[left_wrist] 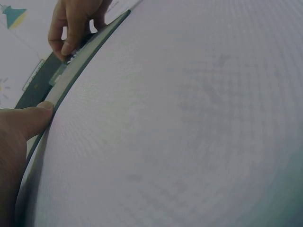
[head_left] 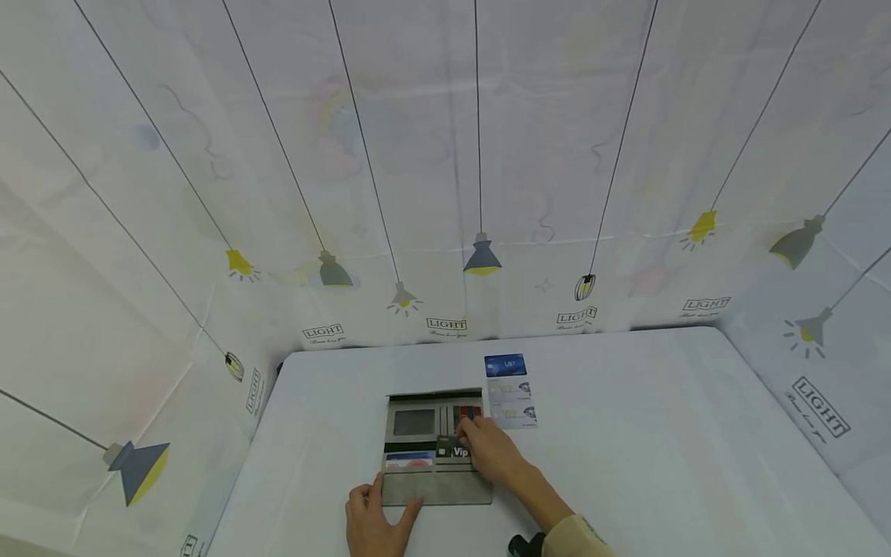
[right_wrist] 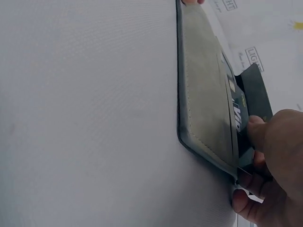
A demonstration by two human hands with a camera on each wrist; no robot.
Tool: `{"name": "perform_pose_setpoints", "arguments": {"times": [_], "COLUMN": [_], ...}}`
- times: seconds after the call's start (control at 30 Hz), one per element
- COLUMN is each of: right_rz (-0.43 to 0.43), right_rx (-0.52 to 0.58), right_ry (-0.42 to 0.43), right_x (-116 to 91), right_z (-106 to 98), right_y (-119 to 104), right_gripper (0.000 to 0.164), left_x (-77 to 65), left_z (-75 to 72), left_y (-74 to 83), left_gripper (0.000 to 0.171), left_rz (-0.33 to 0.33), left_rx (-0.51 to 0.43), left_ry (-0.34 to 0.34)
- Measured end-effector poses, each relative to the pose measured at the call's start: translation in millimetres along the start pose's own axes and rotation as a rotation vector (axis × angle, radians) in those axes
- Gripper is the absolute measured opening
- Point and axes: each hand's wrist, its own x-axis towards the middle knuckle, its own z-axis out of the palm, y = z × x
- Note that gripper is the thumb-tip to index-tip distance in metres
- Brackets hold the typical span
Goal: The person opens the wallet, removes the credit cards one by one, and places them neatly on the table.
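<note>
An open grey wallet (head_left: 435,492) with card slots lies on the white table. My right hand (head_left: 493,452) pinches the upper right of a dark card marked "Vip" (head_left: 452,450); the card's lower part sits in a lower right slot. In the right wrist view, my thumb (right_wrist: 256,122) lies against this card (right_wrist: 239,111), while other fingertips are by the wallet's right edge. My left hand (head_left: 377,520) rests at the wallet's near left corner, its thumb (left_wrist: 40,113) on the near edge and fingers at the left side. A blue-and-white card (head_left: 409,460) fills the lower left slot.
Red cards (head_left: 468,413) show in the wallet's upper right slots, beside a clear window pocket (head_left: 414,422). Beyond the wallet to the right lie a blue card (head_left: 505,364) and two pale cards (head_left: 510,404) in a column. A lamp-printed cloth (head_left: 418,193) hangs behind the table.
</note>
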Motion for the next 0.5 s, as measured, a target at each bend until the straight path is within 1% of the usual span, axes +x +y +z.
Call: {"name": "perform_pose_setpoints", "arguments": {"times": [0.13,0.2,0.37,0.5], "right_rz": [-0.015,-0.008,0.043,0.062], "right_rx": [-0.025,-0.022,0.037,0.067], "right_ry": [-0.017,-0.033,-0.074,-0.062], "right_x": [-1.3,-2.0,-2.5,-2.5], "right_z": [-3.1,-3.4,-3.8,-2.5], "right_y": [-0.8,-0.8,-1.0,-0.6], "right_gripper": [0.013,0.017,0.023,0.021], "left_x": [-0.2,-0.2,-0.2,-0.3], "left_z": [0.4,0.5,0.4,-1.1], "left_y": [-0.8,-1.0,-1.1,0.3], "left_gripper": [0.088,0.088,0.089,0.089], "left_rz": [0.009,0.008,-0.008,-0.020], "left_rx": [-0.004,-0.006,-0.004,-0.002], "left_ry": [0.014,0.013,-0.013,-0.025]}}
